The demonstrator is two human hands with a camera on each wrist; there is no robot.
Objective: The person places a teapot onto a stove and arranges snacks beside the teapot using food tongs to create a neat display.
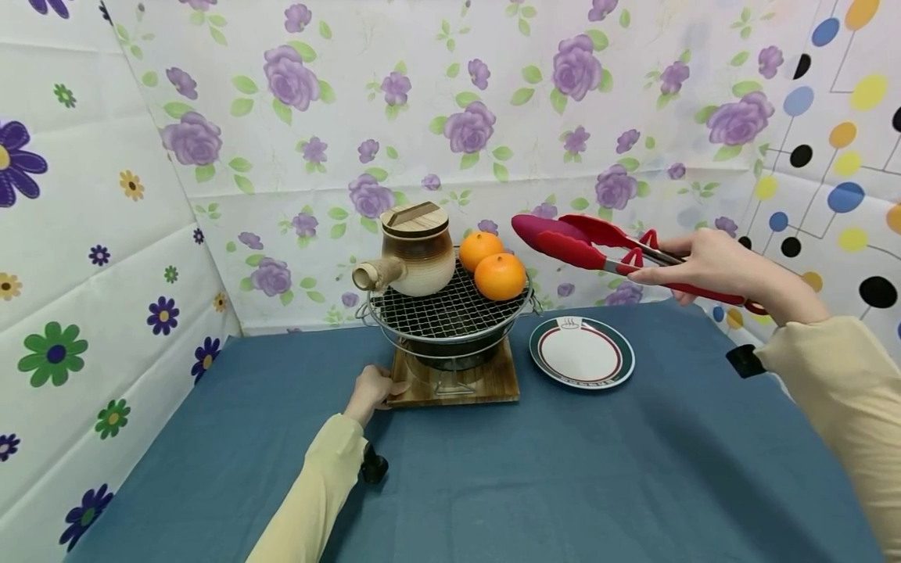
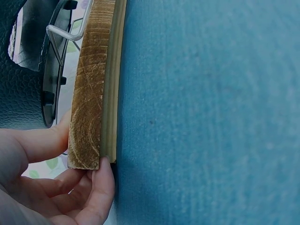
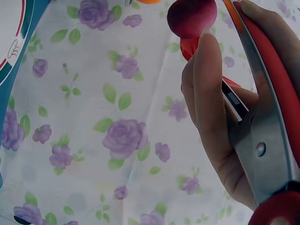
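Observation:
My right hand (image 1: 711, 262) grips a pair of red tongs (image 1: 619, 267), raised to the right of the grill. Between the tongs' red tips is a purple sweet potato (image 1: 538, 228), whose rounded end also shows in the right wrist view. My left hand (image 1: 371, 389) holds the front left corner of a wooden board (image 2: 89, 93), thumb above and fingers at its underside. On that board stands a small round grill (image 1: 415, 317) with a black wire mesh. The mesh carries a brown-and-cream clay teapot (image 1: 425, 266) with a wooden lid and two oranges (image 1: 500, 276).
A white plate (image 1: 581, 352) with a green and red rim lies on the blue tablecloth (image 1: 493, 477), right of the board. Floral cloth (image 1: 422, 102) covers the back wall, and patterned cloths hang at both sides.

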